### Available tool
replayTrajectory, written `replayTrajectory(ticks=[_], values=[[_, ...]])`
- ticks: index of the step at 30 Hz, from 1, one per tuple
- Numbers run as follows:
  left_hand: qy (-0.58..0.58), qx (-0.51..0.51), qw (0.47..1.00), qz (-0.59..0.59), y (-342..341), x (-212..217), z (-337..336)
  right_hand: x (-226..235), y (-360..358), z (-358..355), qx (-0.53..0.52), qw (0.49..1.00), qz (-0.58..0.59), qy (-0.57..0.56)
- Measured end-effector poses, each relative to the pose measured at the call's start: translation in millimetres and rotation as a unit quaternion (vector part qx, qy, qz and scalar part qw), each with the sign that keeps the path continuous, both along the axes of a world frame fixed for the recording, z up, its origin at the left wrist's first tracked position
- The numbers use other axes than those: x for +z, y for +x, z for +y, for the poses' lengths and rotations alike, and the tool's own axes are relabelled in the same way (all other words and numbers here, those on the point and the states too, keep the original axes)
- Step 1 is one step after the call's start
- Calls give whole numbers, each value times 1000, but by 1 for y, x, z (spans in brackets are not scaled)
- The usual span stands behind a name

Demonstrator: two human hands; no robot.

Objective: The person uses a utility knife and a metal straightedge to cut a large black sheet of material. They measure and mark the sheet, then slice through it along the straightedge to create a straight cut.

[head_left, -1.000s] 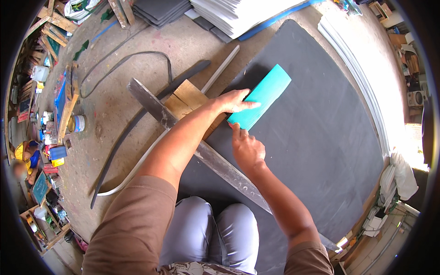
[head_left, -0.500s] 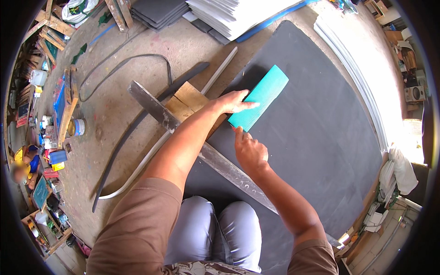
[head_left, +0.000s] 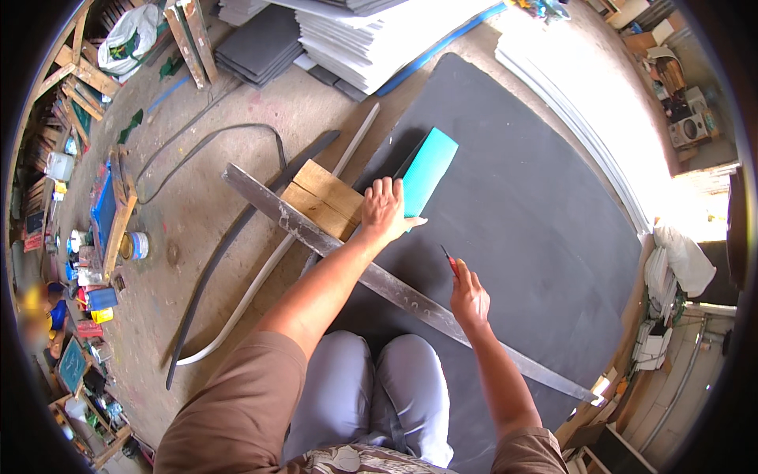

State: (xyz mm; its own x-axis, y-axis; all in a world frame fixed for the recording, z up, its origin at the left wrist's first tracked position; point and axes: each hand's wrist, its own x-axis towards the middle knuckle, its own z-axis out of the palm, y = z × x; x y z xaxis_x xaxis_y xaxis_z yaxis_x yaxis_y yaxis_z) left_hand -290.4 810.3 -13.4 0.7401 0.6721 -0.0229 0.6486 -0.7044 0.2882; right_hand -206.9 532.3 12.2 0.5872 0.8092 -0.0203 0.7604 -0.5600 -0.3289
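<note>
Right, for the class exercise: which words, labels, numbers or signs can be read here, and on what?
No text is readable.
Round metal can with coloured label: print too small.
Green rectangular panel: any marks too blurred.
Turquoise rectangular sheet: no lettering visible.

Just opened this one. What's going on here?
A person is working over a large black board. Their left hand grips the near end of a teal strip. Their right hand holds a slim red-handled tool, its tip pointing away from the person and clear of the strip. A long grey bar lies crosswise between the person and the strip, with a wooden block beside it.
</note>
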Motion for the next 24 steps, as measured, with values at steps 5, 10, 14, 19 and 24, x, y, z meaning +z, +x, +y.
replayTrajectory(ticks=[5,10,14,19,24], values=[[-21,19,999,30,-29,2,-44,14,-12,-68,-163,985,30,-41],[-155,9,988,15,-84,0,-56,35,-29,-154,-249,968,18,-20],[-179,25,982,-60,-128,-1,-48,47,-51,-234,-344,937,42,-45],[-235,-43,955,-178,-119,-9,-105,68,-74,-382,-481,873,24,-73],[-223,-66,945,-230,-150,9,-110,6,-67,-421,-526,845,94,-14]])
